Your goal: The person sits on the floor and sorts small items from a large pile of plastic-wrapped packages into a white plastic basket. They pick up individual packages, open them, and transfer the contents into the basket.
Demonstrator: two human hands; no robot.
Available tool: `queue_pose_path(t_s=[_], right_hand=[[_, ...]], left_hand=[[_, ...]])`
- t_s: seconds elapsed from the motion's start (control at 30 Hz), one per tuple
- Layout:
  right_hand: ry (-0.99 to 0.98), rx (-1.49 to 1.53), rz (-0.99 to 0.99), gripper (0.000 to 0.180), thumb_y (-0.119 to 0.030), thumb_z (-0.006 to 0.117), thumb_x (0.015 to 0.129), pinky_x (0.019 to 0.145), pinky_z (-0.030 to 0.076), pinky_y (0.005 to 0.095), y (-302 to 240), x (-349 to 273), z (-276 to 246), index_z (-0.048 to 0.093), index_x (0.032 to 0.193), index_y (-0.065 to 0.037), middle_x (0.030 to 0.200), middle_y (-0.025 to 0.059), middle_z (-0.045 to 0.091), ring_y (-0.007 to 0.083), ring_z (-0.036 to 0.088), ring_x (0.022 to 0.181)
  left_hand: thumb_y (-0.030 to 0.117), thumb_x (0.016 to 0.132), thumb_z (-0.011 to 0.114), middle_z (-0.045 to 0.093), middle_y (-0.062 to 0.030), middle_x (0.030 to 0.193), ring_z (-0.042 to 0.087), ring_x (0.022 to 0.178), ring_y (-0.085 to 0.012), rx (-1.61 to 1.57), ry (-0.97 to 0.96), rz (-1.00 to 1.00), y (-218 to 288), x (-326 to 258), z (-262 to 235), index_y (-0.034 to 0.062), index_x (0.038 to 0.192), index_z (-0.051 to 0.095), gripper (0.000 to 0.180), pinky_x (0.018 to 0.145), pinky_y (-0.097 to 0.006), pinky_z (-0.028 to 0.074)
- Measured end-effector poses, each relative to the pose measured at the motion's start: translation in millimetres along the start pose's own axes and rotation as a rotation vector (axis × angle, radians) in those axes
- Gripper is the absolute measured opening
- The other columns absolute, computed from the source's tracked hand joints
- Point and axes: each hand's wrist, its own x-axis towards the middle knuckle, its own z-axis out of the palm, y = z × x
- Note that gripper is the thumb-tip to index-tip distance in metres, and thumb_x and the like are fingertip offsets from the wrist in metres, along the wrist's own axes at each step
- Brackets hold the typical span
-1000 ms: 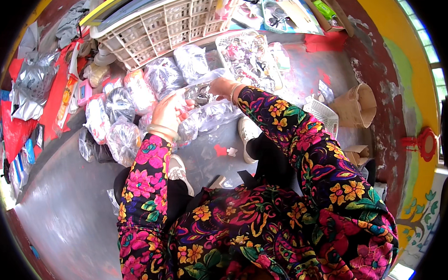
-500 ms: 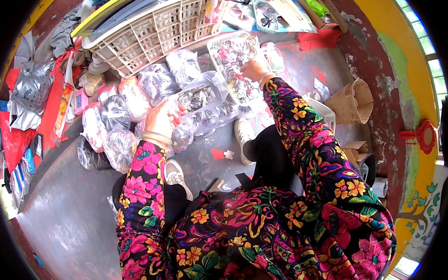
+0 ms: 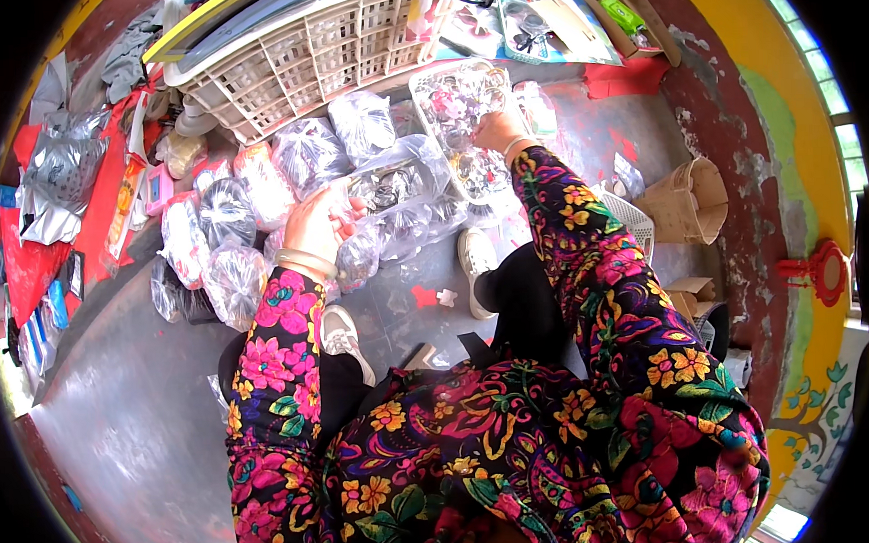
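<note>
My left hand (image 3: 320, 221) grips the edge of a clear plastic bag (image 3: 393, 192) full of small dark trinkets, lying on the grey floor. My right hand (image 3: 495, 131) reaches farther out and holds a larger clear bag (image 3: 455, 103) packed with small colourful pieces, just below the crate. Both arms wear bright floral sleeves. Several more knotted clear bags (image 3: 232, 216) of small items lie in a cluster to the left of my left hand.
A cream plastic lattice crate (image 3: 302, 51) stands at the back. Red cloth and silver foil packets (image 3: 58, 175) lie at the left. A cardboard box (image 3: 686, 200) and a white basket (image 3: 629, 222) sit at the right by a red wall. My white shoes (image 3: 474, 260) rest on the floor.
My right hand has stretched from the bags near my left hand up and right to the larger bag by the crate. My left hand stays on its bag.
</note>
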Motion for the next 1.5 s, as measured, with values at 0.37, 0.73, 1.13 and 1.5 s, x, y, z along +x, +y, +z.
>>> queue_pose_path(t_s=[0.37, 0.73, 1.13, 1.5], right_hand=[[-0.075, 0.678, -0.498, 0.023, -0.028, 0.064, 0.067, 0.062, 0.045, 0.0309, -78.7, -35.0, -55.6, 0.061, 0.078, -0.008, 0.071, 0.0087, 0.061, 0.0197, 0.059, 0.067], [-0.090, -0.037, -0.445, 0.014, -0.009, 0.050, 0.074, 0.070, 0.044, 0.0371, -140.7, -25.4, 2.0, 0.058, 0.085, -0.006, 0.081, 0.0130, 0.060, 0.0287, 0.058, 0.080], [-0.108, 0.413, -0.408, 0.028, -0.010, 0.046, 0.076, 0.058, 0.048, 0.0317, -82.8, -16.7, -52.7, 0.055, 0.102, -0.005, 0.087, 0.0113, 0.061, 0.0228, 0.061, 0.075], [0.025, 0.067, 0.010, 0.019, -0.014, 0.049, 0.071, 0.065, 0.048, 0.0389, 49.7, -19.6, -2.5, 0.065, 0.081, -0.009, 0.084, 0.0053, 0.063, 0.0235, 0.060, 0.078]], left_hand=[[0.027, 0.082, 0.052, 0.059, -0.0076, 0.074, 0.056, 0.066, -0.0130, -0.017, 0.022, -0.001, -2.8, 0.5, 1.7, 0.0087, 0.100, 0.054, 0.026, 0.052, -0.022, 0.041], [0.025, 0.084, 0.047, 0.059, -0.0105, 0.079, 0.056, 0.066, -0.0149, -0.010, -0.015, 0.011, -4.3, -2.5, 0.4, 0.0073, 0.105, 0.054, 0.028, 0.053, -0.022, 0.042], [0.025, 0.082, 0.052, 0.059, -0.0101, 0.076, 0.057, 0.066, -0.0156, -0.035, 0.010, -0.017, -5.1, 4.6, -6.4, 0.0068, 0.098, 0.056, 0.025, 0.051, -0.023, 0.041], [0.025, 0.081, 0.054, 0.056, -0.0072, 0.072, 0.056, 0.067, -0.0162, -0.018, 0.035, -0.021, -2.3, 2.5, -0.8, 0.0064, 0.096, 0.056, 0.024, 0.053, -0.024, 0.039]])
